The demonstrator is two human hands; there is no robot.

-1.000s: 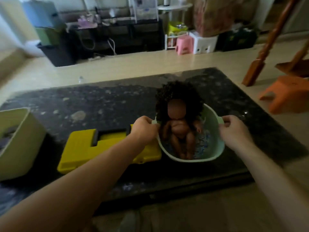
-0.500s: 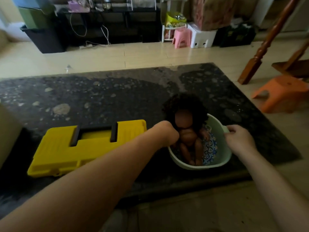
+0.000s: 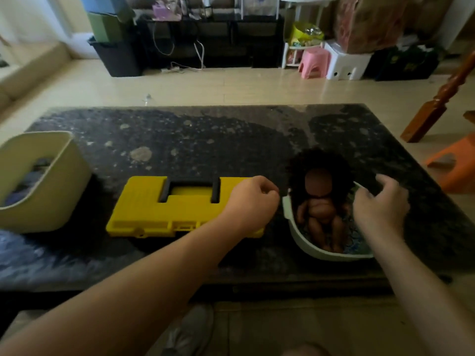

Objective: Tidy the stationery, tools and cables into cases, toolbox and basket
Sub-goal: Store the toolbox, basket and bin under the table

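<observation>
**benchrat:** Where's this tidy-up at? I see a round tub (image 3: 308, 249) at the near right of the dark table (image 3: 205, 140), just beside the yellow toolbox (image 3: 164, 211), with both hands right at it.

**mossy:** My read is the tub is being parked there. The left hand (image 3: 253, 201) hangs by the tub's left rim, over the toolbox's right end. Its fingers are loosely curled and I can't see anything in them. The right hand (image 3: 380, 204) is over the right rim with its fingers relaxed and a bit spread, and it isn't gripping as far as I can tell.

**benchrat:** Any tips for doing that bit well?

**mossy:** Check the tub sits flat, because it's pretty close to the near edge. I'd nudge it inward before taking the hands off. Then lift the hands straight up so no finger catches the rim. The doll (image 3: 321, 211) sits upright in there and looks top-heavy, so a bump could tip it.

**benchrat:** And what's in what?

**mossy:** The tub has the doll sitting on a patterned cloth (image 3: 356, 242), and no stationery or tools that I can spot. The toolbox is lying flat with the lid closed and the black handle (image 3: 191, 181) on top, so its contents are hidden. The cream bin (image 3: 51, 201) at the far left has something dark inside, too murky to name.
</observation>
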